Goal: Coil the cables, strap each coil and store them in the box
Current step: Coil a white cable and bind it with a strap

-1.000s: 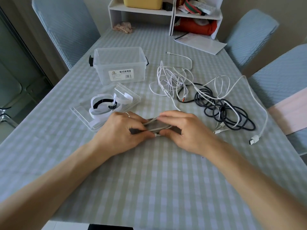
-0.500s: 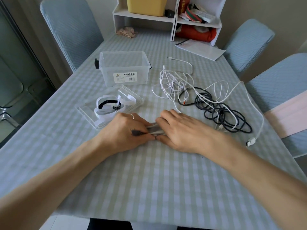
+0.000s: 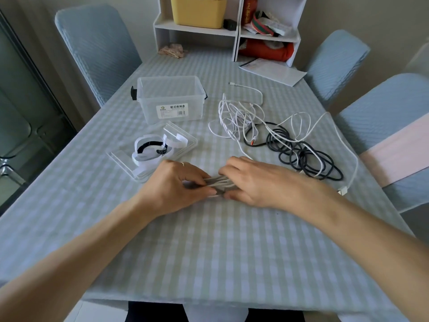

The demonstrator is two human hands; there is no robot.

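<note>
Both my hands meet at the table's middle over a flattened white cable coil (image 3: 218, 182). My left hand (image 3: 173, 182) pinches its left end and my right hand (image 3: 253, 181) grips its right end; a dark strap shows under the coil between my fingers. Behind them lies a loose white cable tangle (image 3: 239, 117) and a black cable (image 3: 301, 156) in loose loops. The clear plastic box (image 3: 170, 98) stands open at the back left. Its lid (image 3: 151, 154) lies in front of it, bearing white and black straps (image 3: 148, 149).
A white cable with a USB plug (image 3: 343, 189) trails to the right edge. A white shelf unit (image 3: 232, 31) with a yellow bin stands at the table's far end, papers (image 3: 274, 70) beside it. Blue-covered chairs (image 3: 97, 49) stand around the checked table.
The camera view has shifted downward a little. My hands have drawn closer together on the coil, and my right hand has slid left over it.
</note>
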